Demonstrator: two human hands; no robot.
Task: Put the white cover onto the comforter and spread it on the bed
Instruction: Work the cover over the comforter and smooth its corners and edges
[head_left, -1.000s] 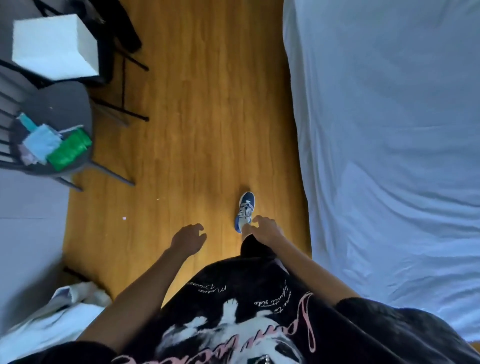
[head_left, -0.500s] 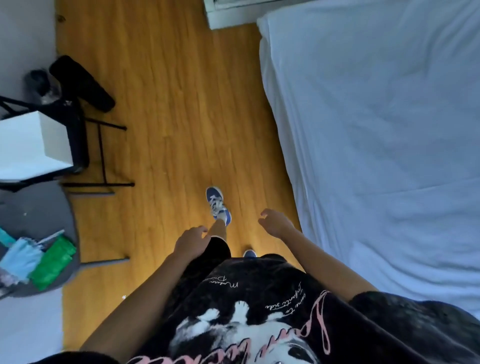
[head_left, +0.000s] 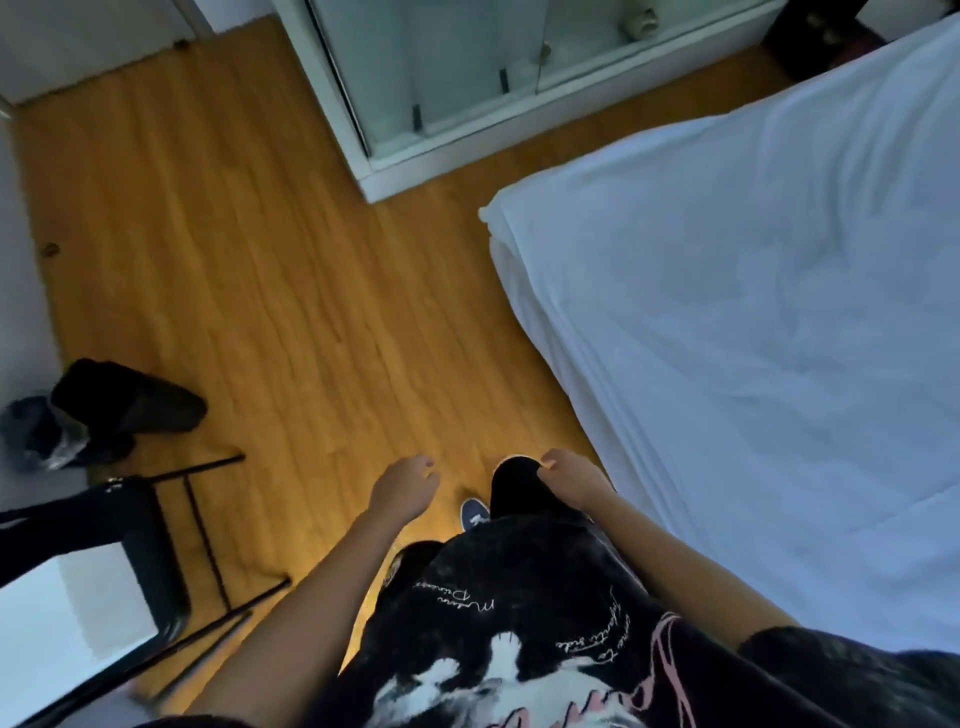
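While both hands hang low centre with fingers loosely curled and holding nothing, left hand (head_left: 405, 488) and right hand (head_left: 574, 480) a little apart over the floor (head_left: 291, 291), the likely slip is tripping on the chair (head_left: 171, 551) legs at lower left. White bedding lies over the bed (head_left: 753, 322), right of the right hand, untouched; cover or comforter, I cannot tell.

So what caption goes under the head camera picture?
Both hands, left hand and right hand, hang free beside the white bed.
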